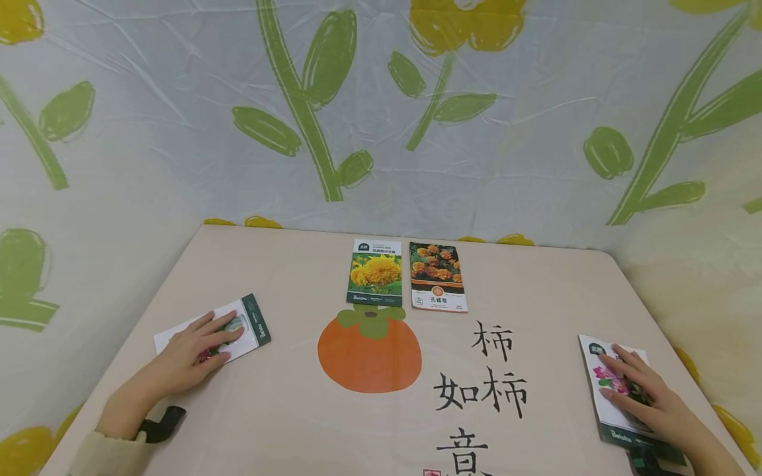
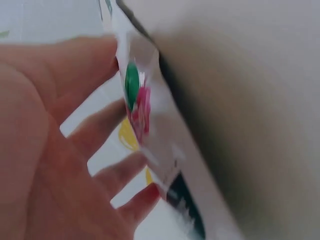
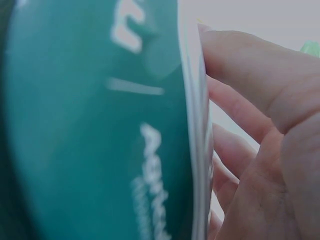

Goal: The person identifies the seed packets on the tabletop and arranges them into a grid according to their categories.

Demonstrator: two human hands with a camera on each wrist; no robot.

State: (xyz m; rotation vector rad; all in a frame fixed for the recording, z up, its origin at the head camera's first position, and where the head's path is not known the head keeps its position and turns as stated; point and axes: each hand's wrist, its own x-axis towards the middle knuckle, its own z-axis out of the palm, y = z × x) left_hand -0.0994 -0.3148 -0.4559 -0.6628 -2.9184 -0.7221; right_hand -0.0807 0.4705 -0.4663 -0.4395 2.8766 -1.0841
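On the left side of the table, my left hand point(image 1: 189, 357) lies over a white seed packet point(image 1: 256, 322) with a dark green end band, its fingers spread and resting on the front. In the left wrist view the fingertips touch the face of that packet point(image 2: 162, 120), near a pink flower print. Over at the right, my right hand point(image 1: 657, 400) rests flat-fingered on a stack of seed packets point(image 1: 600, 370), the top one showing pink flowers. The right wrist view shows the green band point(image 3: 100, 150) up close, with several layered edges and the fingers beyond.
Toward the back lie a yellow sunflower seed packet point(image 1: 374, 272) and an orange marigold seed packet point(image 1: 438, 277), side by side. The pale pink table cover point(image 1: 268, 410) carries a printed persimmon point(image 1: 369, 357) and black characters. A flower-patterned curtain point(image 1: 488, 152) hangs behind.
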